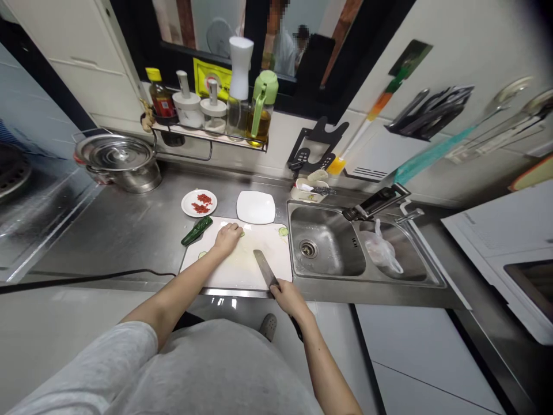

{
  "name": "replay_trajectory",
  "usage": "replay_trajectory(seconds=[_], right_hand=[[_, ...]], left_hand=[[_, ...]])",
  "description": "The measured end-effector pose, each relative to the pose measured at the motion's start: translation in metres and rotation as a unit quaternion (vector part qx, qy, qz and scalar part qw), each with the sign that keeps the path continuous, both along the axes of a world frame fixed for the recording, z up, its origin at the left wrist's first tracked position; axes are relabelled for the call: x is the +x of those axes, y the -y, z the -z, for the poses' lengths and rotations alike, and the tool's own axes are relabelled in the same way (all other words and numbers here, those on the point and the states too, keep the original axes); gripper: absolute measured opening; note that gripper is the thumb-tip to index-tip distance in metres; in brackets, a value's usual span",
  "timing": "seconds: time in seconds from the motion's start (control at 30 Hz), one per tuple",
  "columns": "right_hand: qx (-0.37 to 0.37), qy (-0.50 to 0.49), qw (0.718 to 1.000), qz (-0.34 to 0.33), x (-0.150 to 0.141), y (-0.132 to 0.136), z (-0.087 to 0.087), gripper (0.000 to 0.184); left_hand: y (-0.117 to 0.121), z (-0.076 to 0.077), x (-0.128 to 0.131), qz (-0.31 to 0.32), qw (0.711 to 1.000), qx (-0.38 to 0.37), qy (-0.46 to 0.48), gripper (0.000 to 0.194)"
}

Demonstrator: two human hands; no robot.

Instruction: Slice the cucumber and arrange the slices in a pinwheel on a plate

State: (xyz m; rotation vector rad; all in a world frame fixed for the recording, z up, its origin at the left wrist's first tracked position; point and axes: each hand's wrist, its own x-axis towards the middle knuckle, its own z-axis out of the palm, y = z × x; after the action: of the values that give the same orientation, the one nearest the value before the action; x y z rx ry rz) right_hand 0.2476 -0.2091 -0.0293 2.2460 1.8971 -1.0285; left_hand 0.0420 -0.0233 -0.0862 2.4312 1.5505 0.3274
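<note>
My right hand (288, 298) is closed round the handle of a kitchen knife (263, 265), its blade slanting over the white cutting board (242, 271). Toward the board's back edge, my left hand (227, 238) rests with curled fingers on a pale green cucumber slice (242, 234); most of what lies under the fingers is hidden. A dark green piece of cucumber (196, 230) lies across the board's left edge. Another cut slice (283, 231) sits at the back right corner, and one more (202, 255) shows beside my left forearm.
Behind the board stand a white plate with chopped red pieces (186, 203) and a bare white plate (256, 207). The double sink (326, 253) adjoins on the right, holding a plastic bag (382, 251). A lidded steel pot (140, 176) stands left; a bottle rack (194, 135) hangs above.
</note>
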Motion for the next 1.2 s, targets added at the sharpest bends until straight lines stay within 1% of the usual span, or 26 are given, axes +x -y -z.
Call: replay_trajectory(seconds=[0.1, 0.17, 0.23, 0.3, 0.37, 0.47, 0.53, 0.57, 0.63, 0.73, 0.83, 0.9, 1.0, 1.2], right_hand=[[0.002, 0.005, 1.000, 0.001, 0.000, 0.002, 0.000, 0.024], [0.000, 0.013, 1.000, 0.000, 0.001, 0.002, -0.001, 0.024], [-0.004, 0.017, 1.000, 0.001, 0.002, 0.003, -0.002, 0.024], [-0.008, 0.020, 1.000, 0.002, 0.002, 0.003, -0.003, 0.024], [-0.010, 0.021, 1.000, -0.001, 0.001, 0.003, -0.003, 0.024], [-0.007, 0.024, 1.000, -0.012, -0.002, 0.001, -0.005, 0.025], [-0.006, 0.032, 0.999, -0.022, -0.006, 0.000, -0.007, 0.026], [-0.007, 0.036, 0.999, -0.027, -0.009, 0.000, -0.008, 0.026], [-0.008, 0.042, 0.998, -0.040, -0.015, -0.001, -0.012, 0.026], [-0.008, 0.044, 0.997, -0.065, -0.027, -0.001, -0.017, 0.027], [-0.010, 0.057, 0.995, -0.086, -0.040, 0.001, -0.020, 0.029], [-0.018, 0.067, 0.993, -0.098, -0.049, 0.002, -0.020, 0.029], [-0.024, 0.082, 0.990, -0.113, -0.060, 0.003, -0.017, 0.030], [-0.018, 0.102, 0.987, -0.124, -0.069, 0.003, -0.014, 0.029]], left_hand=[[0.001, -0.005, -0.001, -0.033, 0.998, -0.021, 0.054, 0.019], [0.001, -0.007, -0.005, -0.060, 0.991, -0.066, 0.104, 0.016], [0.002, -0.007, -0.013, -0.067, 0.978, -0.124, 0.157, 0.017], [0.004, -0.005, -0.025, -0.050, 0.962, -0.182, 0.199, 0.020], [0.006, -0.003, -0.038, -0.019, 0.945, -0.239, 0.221, 0.021], [0.011, -0.001, -0.054, 0.027, 0.921, -0.316, 0.227, 0.021], [0.014, -0.001, -0.060, 0.052, 0.912, -0.343, 0.219, 0.022], [0.016, -0.002, -0.061, 0.063, 0.913, -0.346, 0.209, 0.022], [0.019, -0.004, -0.062, 0.079, 0.923, -0.331, 0.178, 0.022], [0.025, -0.007, -0.062, 0.083, 0.950, -0.267, 0.137, 0.026], [0.030, -0.007, -0.064, 0.068, 0.972, -0.193, 0.116, 0.031], [0.035, -0.008, -0.068, 0.040, 0.981, -0.168, 0.086, 0.031], [0.043, -0.009, -0.072, -0.006, 0.986, -0.166, 0.034, 0.029], [0.052, -0.011, -0.069, -0.035, 0.984, -0.174, 0.005, 0.025]])
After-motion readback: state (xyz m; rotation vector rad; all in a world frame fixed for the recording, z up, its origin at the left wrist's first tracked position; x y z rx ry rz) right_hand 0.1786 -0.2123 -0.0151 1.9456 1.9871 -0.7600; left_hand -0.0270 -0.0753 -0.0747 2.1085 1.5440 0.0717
